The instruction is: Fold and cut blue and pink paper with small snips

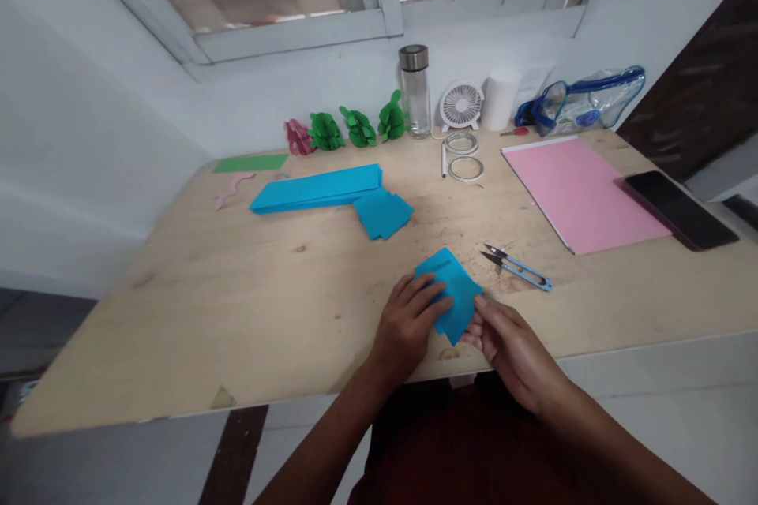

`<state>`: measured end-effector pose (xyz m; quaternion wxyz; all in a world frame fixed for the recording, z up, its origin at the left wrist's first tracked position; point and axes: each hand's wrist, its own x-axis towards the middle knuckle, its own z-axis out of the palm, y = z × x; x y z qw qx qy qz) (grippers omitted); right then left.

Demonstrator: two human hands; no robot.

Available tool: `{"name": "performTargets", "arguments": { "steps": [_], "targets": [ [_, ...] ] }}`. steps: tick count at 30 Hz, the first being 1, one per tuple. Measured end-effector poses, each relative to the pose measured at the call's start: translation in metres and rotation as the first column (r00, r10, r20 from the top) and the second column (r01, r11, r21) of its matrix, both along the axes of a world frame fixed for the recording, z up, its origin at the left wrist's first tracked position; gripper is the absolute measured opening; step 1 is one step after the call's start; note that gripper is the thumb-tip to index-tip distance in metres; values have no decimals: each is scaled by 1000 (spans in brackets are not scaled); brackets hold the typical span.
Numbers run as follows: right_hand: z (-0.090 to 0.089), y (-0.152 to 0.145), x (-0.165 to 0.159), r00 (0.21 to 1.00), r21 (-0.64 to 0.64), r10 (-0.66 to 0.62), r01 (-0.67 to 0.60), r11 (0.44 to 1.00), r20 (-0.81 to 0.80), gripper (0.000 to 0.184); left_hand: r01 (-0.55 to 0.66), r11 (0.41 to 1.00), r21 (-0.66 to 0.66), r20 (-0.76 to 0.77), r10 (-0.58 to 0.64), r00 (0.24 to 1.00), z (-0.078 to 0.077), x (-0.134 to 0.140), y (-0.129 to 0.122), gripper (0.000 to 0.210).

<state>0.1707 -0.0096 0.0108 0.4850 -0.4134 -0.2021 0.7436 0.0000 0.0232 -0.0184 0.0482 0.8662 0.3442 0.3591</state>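
Near the table's front edge lies a blue paper piece [459, 296], seemingly more than one layer. My left hand [408, 319] rests on its left part, fingers stretched out and spread over the surface. My right hand [506, 335] pinches the right corner, thumb on top and fingers underneath. Just right of the paper are thread snips [521, 268] with light-blue handles, blades pointing left. Farther back sit a small stack of blue paper squares [384, 213] and long folded blue paper strips [317, 189].
A pink sheet [592, 197] and a dark phone [681, 209] occupy the right side. Along the wall stand green paper shapes [358, 128], a glass bottle [418, 99], a small fan [462, 105] and a clear pouch [586, 102]. Tape rolls [466, 169] lie in front.
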Motion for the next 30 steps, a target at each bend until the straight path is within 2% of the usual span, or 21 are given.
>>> {"name": "performTargets", "arguments": {
  "steps": [3, 5, 7, 8, 10, 14, 17, 22, 27, 30],
  "targets": [
    [0, -3, -3, 998, -56, -55, 55, 997, 0, 25, 56, 994, -93, -54, -61, 997, 3, -6, 0, 31],
    [0, -4, -4, 997, -77, -81, 80, 994, 0, 28, 18, 982, -187, -34, -25, 999, 7, -8, 5, 33],
    [-1, -6, -5, 995, -77, -97, 97, 992, 8, 31, -116, 946, -303, -56, 104, 993, 13, -8, 17, 30],
    [-2, -6, -6, 995, -73, -101, 101, 992, 13, 31, -206, 911, -358, -104, 180, 978, 15, -7, 24, 27],
    [-3, -7, -6, 994, -65, -105, 107, 992, 33, 33, -346, 828, -441, -266, 247, 932, 20, -2, 42, 25],
    [-4, -9, -6, 992, -60, -121, 124, 991, 42, 33, -333, 802, -496, -301, 201, 932, 22, 9, 72, 17],
    [-5, -9, -8, 989, -66, -148, 148, 987, 15, 34, -319, 780, -538, -295, 181, 938, 21, 12, 81, 13],
    [-6, -10, -10, 989, -57, -143, 145, 988, 43, 31, -292, 752, -591, -243, 179, 953, 18, 6, 81, 10],
    [-2, -10, -10, 990, -78, -119, 126, 989, 81, 30, -275, 746, -606, -173, 214, 962, 17, -4, 70, 4],
    [0, -6, -10, 988, -49, -104, 110, 993, 110, 27, -298, 775, -557, -119, 281, 952, 23, -6, 53, 21]
  ]
}}
